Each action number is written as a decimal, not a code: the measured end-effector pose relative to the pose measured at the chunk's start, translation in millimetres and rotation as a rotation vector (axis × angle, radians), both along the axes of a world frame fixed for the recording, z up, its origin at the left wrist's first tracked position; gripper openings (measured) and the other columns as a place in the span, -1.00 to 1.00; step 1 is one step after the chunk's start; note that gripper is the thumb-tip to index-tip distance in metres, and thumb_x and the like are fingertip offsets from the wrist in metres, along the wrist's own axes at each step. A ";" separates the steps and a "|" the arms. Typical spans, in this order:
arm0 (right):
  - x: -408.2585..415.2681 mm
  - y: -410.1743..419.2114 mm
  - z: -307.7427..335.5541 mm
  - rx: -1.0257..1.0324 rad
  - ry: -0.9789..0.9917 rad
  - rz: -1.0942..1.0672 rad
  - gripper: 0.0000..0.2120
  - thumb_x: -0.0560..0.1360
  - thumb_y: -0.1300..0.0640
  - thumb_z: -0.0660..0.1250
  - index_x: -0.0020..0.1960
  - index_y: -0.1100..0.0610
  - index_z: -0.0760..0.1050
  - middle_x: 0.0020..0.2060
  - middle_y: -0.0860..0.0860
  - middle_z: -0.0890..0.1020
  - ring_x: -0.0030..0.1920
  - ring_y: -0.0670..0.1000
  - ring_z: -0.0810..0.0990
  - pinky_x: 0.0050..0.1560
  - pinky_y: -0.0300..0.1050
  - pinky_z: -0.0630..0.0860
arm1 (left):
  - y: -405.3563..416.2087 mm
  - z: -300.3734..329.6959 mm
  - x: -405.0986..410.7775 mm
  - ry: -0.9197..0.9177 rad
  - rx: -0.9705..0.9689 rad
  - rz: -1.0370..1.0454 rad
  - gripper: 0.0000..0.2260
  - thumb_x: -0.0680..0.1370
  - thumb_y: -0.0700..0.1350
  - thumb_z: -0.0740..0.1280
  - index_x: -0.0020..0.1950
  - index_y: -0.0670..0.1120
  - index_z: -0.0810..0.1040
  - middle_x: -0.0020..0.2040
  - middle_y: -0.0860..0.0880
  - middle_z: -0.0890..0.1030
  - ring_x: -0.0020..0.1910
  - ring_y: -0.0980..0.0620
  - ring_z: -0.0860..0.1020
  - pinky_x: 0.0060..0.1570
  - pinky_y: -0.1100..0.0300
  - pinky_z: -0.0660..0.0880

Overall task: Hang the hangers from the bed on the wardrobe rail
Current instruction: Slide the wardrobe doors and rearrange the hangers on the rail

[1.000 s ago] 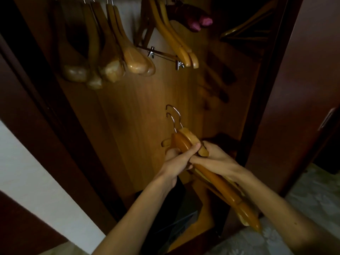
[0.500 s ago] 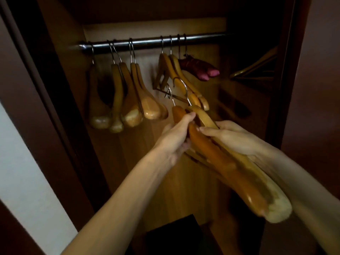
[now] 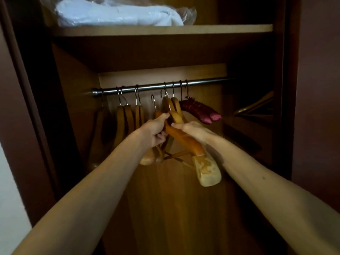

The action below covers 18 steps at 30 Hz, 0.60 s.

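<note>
The left hand (image 3: 156, 132) is curled tight around the neck of a wooden hanger (image 3: 185, 139), fingers wrapped over the top where the wire hook (image 3: 153, 102) rises out of it, and the right hand (image 3: 195, 130) is closed over the same bundle from the 3 o'clock side, fingertips pressed onto the wood just beside the left thumb. It looks like more than one hanger is clutched there; a second pale one (image 3: 207, 170) sticks out toward 5 o'clock below the right wrist, its broad shoulder end worn and blotchy, though how many are stacked I cannot tell. The hook is free, just under the wardrobe rail (image 3: 152, 87) and not over it, standing in the gap between two groups already hung. At 10 o'clock from the hands a row of wooden hangers (image 3: 128, 118) dangles from the rail; at 1 o'clock two more hang together, and just past them a dark red padded hanger (image 3: 200, 112) points toward 3 o'clock. Further to the 3 o'clock side, in the dark corner, another hanger (image 3: 255, 107) is only faintly visible. Above, at 12 o'clock, a shelf (image 3: 165, 30) carries folded white bedding (image 3: 117, 13) in clear plastic.
</note>
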State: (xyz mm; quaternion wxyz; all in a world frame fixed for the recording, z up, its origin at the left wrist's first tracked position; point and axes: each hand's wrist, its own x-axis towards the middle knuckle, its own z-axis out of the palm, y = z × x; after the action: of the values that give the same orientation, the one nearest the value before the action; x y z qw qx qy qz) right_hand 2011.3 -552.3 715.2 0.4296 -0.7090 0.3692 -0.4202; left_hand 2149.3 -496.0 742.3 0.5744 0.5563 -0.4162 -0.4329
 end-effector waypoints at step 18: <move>68.5 -42.0 59.3 0.086 -0.058 0.021 -0.29 0.37 -0.34 0.36 0.35 0.12 0.47 0.04 0.06 0.68 0.06 0.09 0.66 0.21 0.13 0.57 | -50.0 51.7 51.6 -0.362 -0.117 0.235 -0.71 0.61 0.16 0.32 -0.06 -0.05 0.48 -0.32 -0.01 0.48 -0.33 0.06 0.43 -0.32 0.22 0.38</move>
State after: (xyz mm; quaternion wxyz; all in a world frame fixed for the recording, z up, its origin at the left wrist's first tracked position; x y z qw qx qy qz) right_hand 2079.7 -594.2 774.6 0.4747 -0.6812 0.3670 -0.4195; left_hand 2200.8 -546.0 794.1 0.5679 0.6355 -0.4693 -0.2310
